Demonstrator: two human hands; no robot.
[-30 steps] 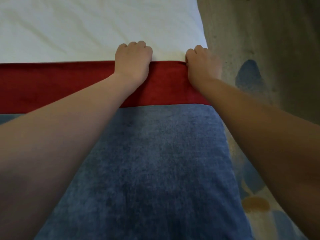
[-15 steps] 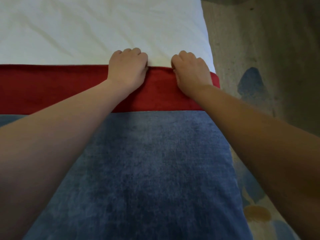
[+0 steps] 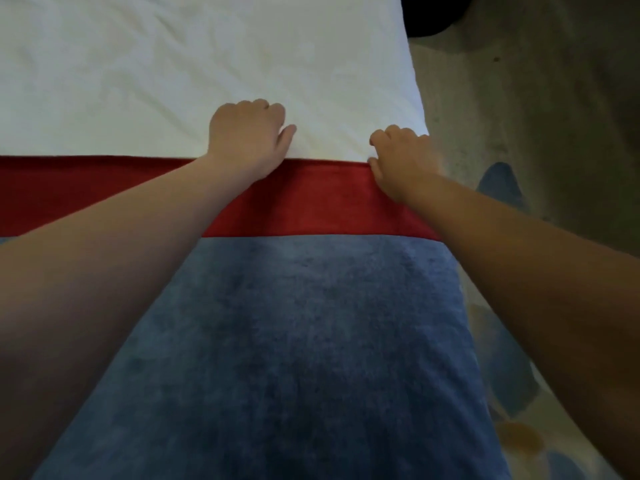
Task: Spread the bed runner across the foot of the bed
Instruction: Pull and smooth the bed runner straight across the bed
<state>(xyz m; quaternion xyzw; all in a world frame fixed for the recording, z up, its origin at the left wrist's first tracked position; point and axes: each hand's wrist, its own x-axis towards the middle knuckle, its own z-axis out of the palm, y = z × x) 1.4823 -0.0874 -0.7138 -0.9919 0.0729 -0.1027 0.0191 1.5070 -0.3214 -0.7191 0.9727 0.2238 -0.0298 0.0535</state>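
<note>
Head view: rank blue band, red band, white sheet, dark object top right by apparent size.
1. blue band and white sheet: alike, and the blue is nearer the camera, so unranked
3. red band
4. dark object, mostly cut off

We are looking down on a bed that is wearing a white sheet with soft wrinkles. At the right side the floor is showing a carpet in a dull grey-beige tone, and it is carrying a pattern of blue shapes and one orange patch lower down. Something dark is lying at the top, just beside the bed corner; we cannot tell what it is. The light is falling soft and dim.
</note>
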